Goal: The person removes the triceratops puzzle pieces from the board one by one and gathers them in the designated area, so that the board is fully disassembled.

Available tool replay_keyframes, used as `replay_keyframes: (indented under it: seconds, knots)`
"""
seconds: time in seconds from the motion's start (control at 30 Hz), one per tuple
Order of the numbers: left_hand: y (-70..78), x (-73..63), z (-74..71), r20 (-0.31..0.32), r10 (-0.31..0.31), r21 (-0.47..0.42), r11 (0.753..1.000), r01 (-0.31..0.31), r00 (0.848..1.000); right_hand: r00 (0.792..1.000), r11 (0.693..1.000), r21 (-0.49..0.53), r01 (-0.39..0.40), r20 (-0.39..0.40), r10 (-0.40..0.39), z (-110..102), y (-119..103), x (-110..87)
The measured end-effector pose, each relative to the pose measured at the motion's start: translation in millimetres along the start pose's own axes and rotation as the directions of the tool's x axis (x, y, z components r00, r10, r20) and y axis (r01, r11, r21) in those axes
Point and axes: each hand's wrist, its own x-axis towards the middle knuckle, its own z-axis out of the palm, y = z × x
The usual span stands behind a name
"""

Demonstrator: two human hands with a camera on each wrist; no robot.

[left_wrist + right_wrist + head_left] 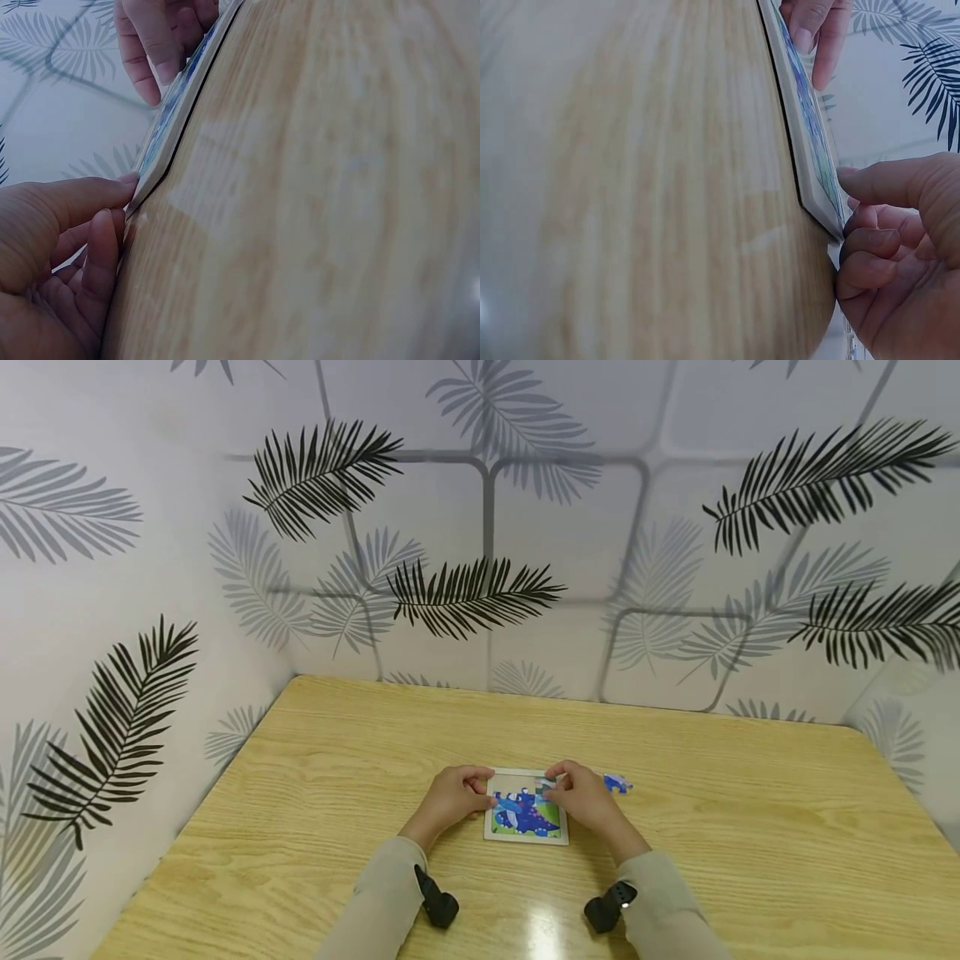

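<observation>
A small square jigsaw puzzle board (525, 838) with a pale frame lies on the table, showing a blue dinosaur on green. Its upper left part is bare of pieces. My left hand (452, 797) holds the board's left side, thumb on the frame edge and the other fingers beside it. On the opposite side, my right hand (588, 797) grips near the upper right corner, its thumb over a piece there. In the right wrist view, that hand's curled fingers (870, 255) sit right at the board's corner. A loose blue and purple puzzle piece (618, 783) lies beyond the right hand.
The wooden table (360, 743) reaches back to a wall (555, 543) with a leaf pattern. Black wrist cameras (438, 902) are strapped over both light sleeves (382, 893), close above the tabletop.
</observation>
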Motion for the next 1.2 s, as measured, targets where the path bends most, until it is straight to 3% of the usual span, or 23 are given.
replay_keyframes:
  seconds: [0.43, 0.83, 1.2]
  knots:
    - [3.8, -1.4, -1.0, 0.002, -0.020, 0.001, 1.000, 0.020, 1.000, 0.999, 0.998, -0.068, -0.017, 0.039, 0.020, 0, -3, 4.1]
    - [2.8, -3.2, -0.7, 0.002, -0.025, -0.005, 1.000, 0.025, 1.000, 0.993, 0.988, -0.118, -0.099, 0.051, 0.105, 0, -13, 3.9]
    - [4.9, -3.3, -0.5, 0.000, -0.020, 0.007, 1.000, 0.020, 1.000, 0.989, 0.980, -0.132, -0.150, -0.011, 0.149, -4, -11, 1.1]
